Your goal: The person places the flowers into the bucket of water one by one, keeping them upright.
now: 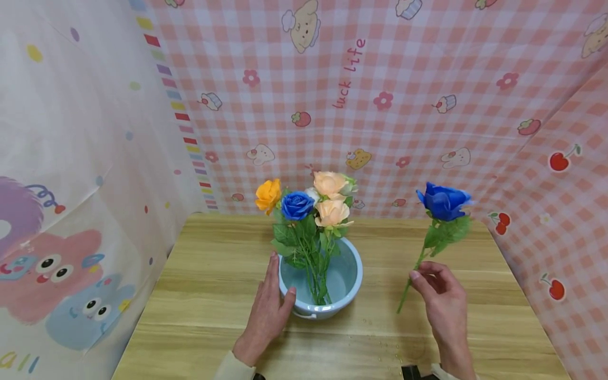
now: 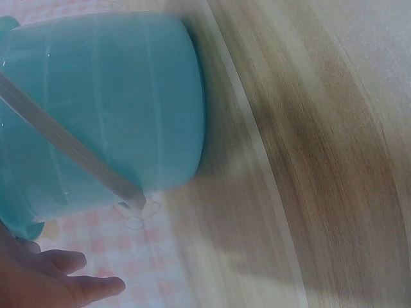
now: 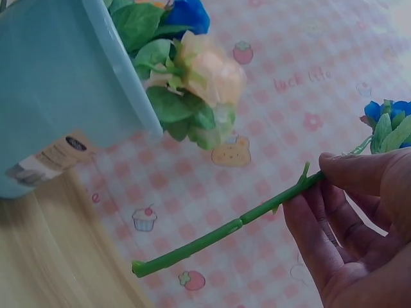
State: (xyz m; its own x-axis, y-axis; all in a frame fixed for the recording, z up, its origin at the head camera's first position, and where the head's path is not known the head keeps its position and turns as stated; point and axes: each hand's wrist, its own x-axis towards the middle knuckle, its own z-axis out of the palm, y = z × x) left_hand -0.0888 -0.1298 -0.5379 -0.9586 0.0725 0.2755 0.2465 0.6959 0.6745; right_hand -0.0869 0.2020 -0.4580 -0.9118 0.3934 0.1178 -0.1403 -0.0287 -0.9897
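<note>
A light blue bucket (image 1: 350, 274) stands on the table, holding several artificial flowers: an orange one (image 1: 268, 195), a blue rose (image 1: 297, 205) and peach roses (image 1: 333, 212). My left hand (image 1: 268, 311) rests against the bucket's left rim, fingers fairly straight and thumb at the near edge. To the right of the bucket, my right hand (image 1: 444, 301) pinches the green stem (image 3: 225, 230) of another blue rose (image 1: 444, 201) between thumb and fingers. Its bloom points up and away, and the stem's lower end sticks out toward the bucket.
The wooden table (image 1: 209, 295) is backed by a pink checked cloth (image 1: 332, 126) with cartoon prints. White printed cloth (image 1: 85, 132) hangs at the left. The bucket's handle (image 2: 70, 144) hangs down along its side. Small droplets (image 1: 398, 357) lie near the table's front.
</note>
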